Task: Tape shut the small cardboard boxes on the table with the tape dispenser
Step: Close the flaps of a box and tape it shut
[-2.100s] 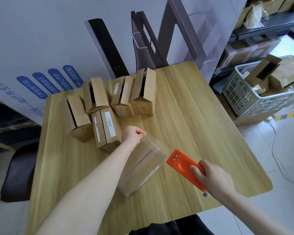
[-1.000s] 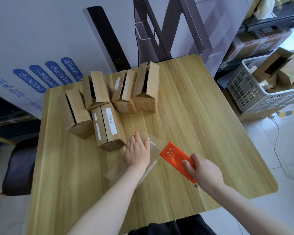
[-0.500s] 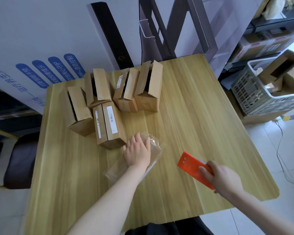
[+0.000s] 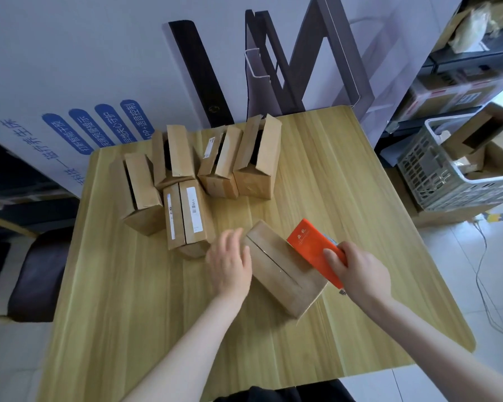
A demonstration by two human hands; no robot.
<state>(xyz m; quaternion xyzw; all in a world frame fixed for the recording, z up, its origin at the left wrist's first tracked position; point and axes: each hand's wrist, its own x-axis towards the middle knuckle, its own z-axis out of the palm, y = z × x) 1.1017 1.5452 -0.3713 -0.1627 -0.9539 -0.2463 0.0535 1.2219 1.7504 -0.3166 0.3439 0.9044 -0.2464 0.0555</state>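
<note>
A small cardboard box point(image 4: 282, 271) lies on its side near the middle of the wooden table point(image 4: 128, 314), with its flap seam facing up. My right hand point(image 4: 360, 271) grips the orange tape dispenser point(image 4: 311, 245), whose front end rests on the box's right top edge. My left hand point(image 4: 230, 262) is against the box's left side, fingers apart and blurred. Several more small boxes point(image 4: 256, 161) with open flaps stand in a cluster at the back of the table. One box with a barcode label point(image 4: 190, 219) lies closed in front of them.
A white wall panel with blue labels point(image 4: 99, 126) and dark metal frames point(image 4: 273, 68) rise behind the table. A plastic basket point(image 4: 436, 175) holding cardboard stands on the floor at the right. A dark chair point(image 4: 32, 274) is at the left.
The box turned and moved right, its seam now up. My right hand brought the dispenser back onto the box's right edge. My left hand shifted from the top to the box's left side.
</note>
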